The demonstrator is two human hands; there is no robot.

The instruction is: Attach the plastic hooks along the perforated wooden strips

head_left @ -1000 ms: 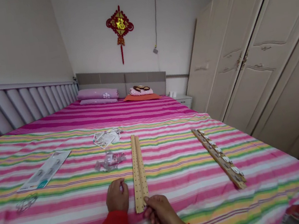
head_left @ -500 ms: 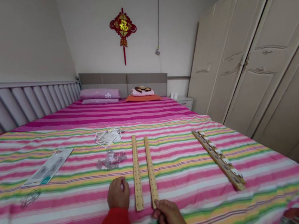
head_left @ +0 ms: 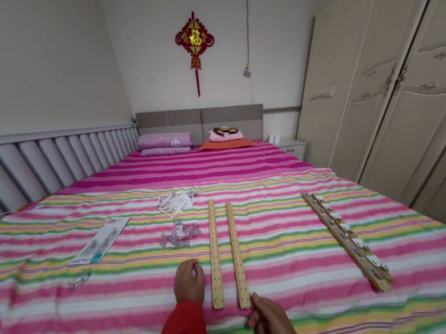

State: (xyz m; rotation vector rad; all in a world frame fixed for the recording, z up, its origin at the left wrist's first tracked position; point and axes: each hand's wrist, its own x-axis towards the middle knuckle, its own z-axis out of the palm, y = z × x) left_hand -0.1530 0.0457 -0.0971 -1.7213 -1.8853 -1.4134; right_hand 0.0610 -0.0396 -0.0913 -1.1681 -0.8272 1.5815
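Two narrow wooden strips with rows of small holes lie lengthwise on the striped sheet, side by side with a gap between them. My left hand (head_left: 189,282), in a red sleeve, rests curled closed to the left of the left wooden strip (head_left: 213,254); what its fingers hold, if anything, is hidden. By the near end of the right wooden strip (head_left: 237,255) is my right hand (head_left: 275,321). Its forefinger reaches out beside the strip's lower right corner, and the other fingers are loosely bent with nothing seen in them.
Clear plastic bags (head_left: 180,233) and some white cards (head_left: 176,201) lie beyond my left hand. Farther left are a flat package (head_left: 101,240) and thin wire-like loops (head_left: 79,279). On the right lies a wooden rack (head_left: 347,240) with white tags. A bed rail (head_left: 56,159) runs along the left.
My right fingertips have shifted from the near end of the right wooden strip to just beside it. My left hand stays curled. The whole view has swung slightly left.
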